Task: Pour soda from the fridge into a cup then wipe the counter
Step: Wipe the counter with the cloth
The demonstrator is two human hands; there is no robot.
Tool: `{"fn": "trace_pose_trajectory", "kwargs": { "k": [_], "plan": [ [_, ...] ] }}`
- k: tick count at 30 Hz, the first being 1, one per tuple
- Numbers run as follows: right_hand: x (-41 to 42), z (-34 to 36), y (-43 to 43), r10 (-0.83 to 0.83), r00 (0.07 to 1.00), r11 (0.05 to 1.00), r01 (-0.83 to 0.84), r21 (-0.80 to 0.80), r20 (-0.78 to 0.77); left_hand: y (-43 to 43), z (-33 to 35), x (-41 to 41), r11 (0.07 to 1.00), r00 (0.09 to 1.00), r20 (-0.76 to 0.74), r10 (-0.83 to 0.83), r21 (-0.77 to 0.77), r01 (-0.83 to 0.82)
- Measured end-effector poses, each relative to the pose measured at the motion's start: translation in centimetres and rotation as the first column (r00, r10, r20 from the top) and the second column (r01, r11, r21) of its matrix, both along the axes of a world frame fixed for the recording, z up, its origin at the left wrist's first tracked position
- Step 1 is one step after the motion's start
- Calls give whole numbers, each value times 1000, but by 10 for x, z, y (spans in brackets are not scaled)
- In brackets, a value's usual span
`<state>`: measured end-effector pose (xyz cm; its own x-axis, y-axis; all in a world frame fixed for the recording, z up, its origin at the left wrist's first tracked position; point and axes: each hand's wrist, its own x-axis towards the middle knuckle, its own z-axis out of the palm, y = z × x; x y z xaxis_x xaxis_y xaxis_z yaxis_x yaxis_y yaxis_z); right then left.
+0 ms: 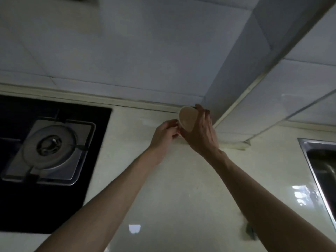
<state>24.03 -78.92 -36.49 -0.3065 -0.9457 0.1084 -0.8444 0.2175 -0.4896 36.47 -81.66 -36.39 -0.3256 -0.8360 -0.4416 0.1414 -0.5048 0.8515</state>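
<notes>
Fingers of right hand point(200, 132) tight around tilted cup point(187, 118), left hand point(164, 132) pinch at base

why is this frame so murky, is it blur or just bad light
Head view: both. Dim light leaves the hob and sink nearly black; soft blur takes the edges off the cup; bright glare patches the counter; the wide lens bends the wall lines.

Your view dim and soft, window glare on the counter point(307, 195) (edges bowed), hob point(21, 206) near black.
</notes>
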Motion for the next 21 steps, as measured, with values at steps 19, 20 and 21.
{"fn": "trace_pose_trajectory", "kwargs": {
  "k": [19,20,21],
  "plan": [
    [-13,-43,-69,-58,994,984,40,173,96,-53,-31,-21,995,998,-50,27,93,-22],
    [-14,-39,-68,-47,994,982,28,187,98,-53,-27,-20,996,999,-34,20,86,-17],
    [-15,-34,-65,-28,996,981,10,195,86,-53,-23,-18,997,1000,-18,25,78,-24]
  ]
}}
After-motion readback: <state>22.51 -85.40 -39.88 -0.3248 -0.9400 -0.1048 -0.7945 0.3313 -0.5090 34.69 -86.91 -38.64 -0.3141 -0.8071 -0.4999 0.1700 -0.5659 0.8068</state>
